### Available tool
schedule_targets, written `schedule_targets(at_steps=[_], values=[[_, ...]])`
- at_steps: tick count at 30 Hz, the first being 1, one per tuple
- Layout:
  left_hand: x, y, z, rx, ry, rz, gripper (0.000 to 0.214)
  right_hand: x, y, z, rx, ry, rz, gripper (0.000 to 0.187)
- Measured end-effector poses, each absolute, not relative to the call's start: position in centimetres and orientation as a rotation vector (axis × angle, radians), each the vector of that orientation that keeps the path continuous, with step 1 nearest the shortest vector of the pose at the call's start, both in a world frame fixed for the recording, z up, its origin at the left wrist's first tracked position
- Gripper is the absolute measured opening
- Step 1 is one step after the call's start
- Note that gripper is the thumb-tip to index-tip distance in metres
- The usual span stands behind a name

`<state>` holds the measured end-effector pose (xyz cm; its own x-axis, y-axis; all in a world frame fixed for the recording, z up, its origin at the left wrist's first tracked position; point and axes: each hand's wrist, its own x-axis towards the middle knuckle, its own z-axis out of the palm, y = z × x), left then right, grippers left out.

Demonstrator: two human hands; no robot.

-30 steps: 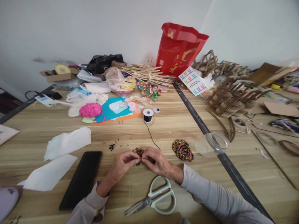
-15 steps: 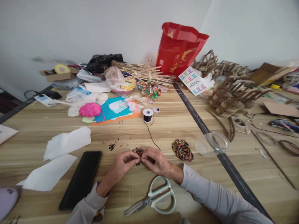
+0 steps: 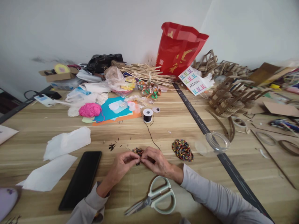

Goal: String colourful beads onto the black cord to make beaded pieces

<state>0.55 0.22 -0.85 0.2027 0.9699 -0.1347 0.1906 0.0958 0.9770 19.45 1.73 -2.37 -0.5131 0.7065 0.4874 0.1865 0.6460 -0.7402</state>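
Note:
My left hand (image 3: pixel 122 165) and my right hand (image 3: pixel 155 161) meet fingertip to fingertip low over the wooden table (image 3: pixel 187 124). Both pinch a small strand of coloured beads (image 3: pixel 138 152) on a thin black cord (image 3: pixel 151 138). The cord runs up the table to a black thread spool (image 3: pixel 148 115). A flat heap of multicoloured beads (image 3: pixel 182 150) lies just right of my right hand. White-handled scissors (image 3: pixel 154 197) lie shut in front of my wrists.
A black phone (image 3: pixel 81 179) lies left of my left arm, beside white paper sheets (image 3: pixel 66 143). A clear plastic lid (image 3: pixel 216 142) sits to the right. Pink yarn (image 3: pixel 90 109), coloured paper, a red bag (image 3: pixel 178 48) and cardboard pieces (image 3: pixel 230 96) crowd the far side.

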Motion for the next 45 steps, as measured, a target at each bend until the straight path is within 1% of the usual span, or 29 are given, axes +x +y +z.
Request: schedule_targets(at_steps=[10,32,39,45], values=[[0.6,0.1,-0.7,1.373,1.226,0.875,0.009,19.4,1.8,-2.5,-0.699,-2.048,0.782,0.015],[0.6,0.1,-1.0,1.341,1.194,0.86,0.009,19.4,1.8,-2.5,-0.688,-2.039,0.803,0.014],[0.6,0.2,-1.2,1.322,1.173,0.887,0.008,19.4,1.8,-3.3,-0.688,-2.026,0.83,0.009],[0.6,0.1,-1.2,1.297,1.206,0.905,0.009,19.4,1.8,-3.4,-0.713,-1.989,0.815,0.015]])
